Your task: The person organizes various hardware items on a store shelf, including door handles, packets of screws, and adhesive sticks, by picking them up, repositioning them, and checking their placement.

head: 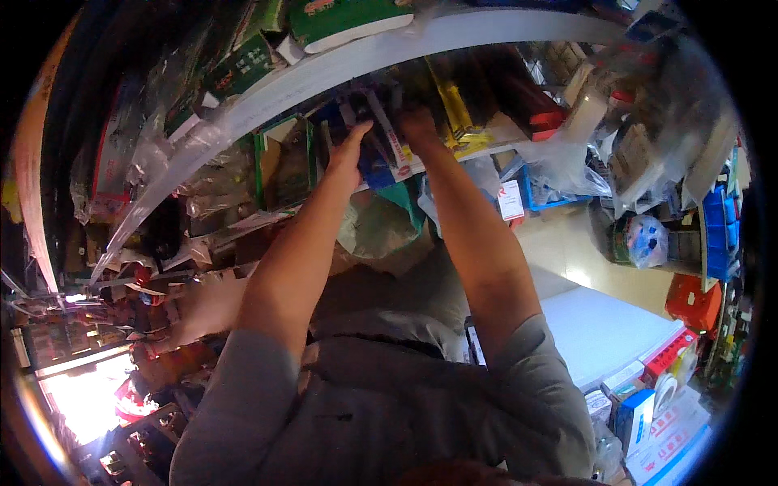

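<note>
A long blue-and-white cardboard box (392, 136) bearing red writing lies on a shelf in front of me, its near end towards my body. My left hand (349, 152) grips the box's left side, thumb on top and fingers hidden. On the other side, in shadow, my right hand (419, 127) is curled close to the box's right edge. Its fingertips are too dark to show whether they hold anything. A yellow package (456, 106) lies just right of that hand. Left of my left hand is an open green-edged box (285, 158).
A white shelf edge (340, 54) arches above my hands, with green boxes (349, 21) on it. Below the hands hangs a greenish plastic bag (383, 222). Red boxes (544, 118) and a blue crate (556, 194) are to the right. A white-topped surface (602, 334) stands at lower right.
</note>
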{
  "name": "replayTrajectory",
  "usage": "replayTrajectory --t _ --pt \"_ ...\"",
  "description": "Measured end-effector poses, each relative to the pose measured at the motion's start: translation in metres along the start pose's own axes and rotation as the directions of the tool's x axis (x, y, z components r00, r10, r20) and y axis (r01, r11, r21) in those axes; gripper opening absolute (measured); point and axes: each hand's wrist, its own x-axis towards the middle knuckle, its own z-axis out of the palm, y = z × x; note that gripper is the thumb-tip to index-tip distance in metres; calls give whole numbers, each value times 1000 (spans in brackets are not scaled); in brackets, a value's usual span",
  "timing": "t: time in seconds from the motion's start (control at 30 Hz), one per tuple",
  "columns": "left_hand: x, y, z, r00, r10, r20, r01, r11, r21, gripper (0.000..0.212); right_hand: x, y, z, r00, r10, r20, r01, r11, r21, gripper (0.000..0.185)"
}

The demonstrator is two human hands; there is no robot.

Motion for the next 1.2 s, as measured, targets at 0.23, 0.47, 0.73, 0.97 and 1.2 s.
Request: replayTrajectory --t 0.23,0.47,0.73,0.97,1.2 --pt "-73 8 2 992 -64 105 83 979 -188 49 -26 -28 -28 924 337 180 -382 806 452 28" --pt "-112 13 -35 981 -87 172 118 977 -179 45 -97 -55 -26 991 46 129 -101 884 457 33" --pt "-159 -21 -62 959 -249 136 269 949 -162 42 -168 -108 -59 944 265 197 -330 776 537 25" --pt "-203 -13 -82 946 -204 251 274 918 -285 46 -178 -126 -86 823 296 484 -548 636 543 42" --pt "-245 4 -98 929 -280 243 335 916 -222 59 -55 -48 -22 996 -8 -85 -1 995 -104 59"
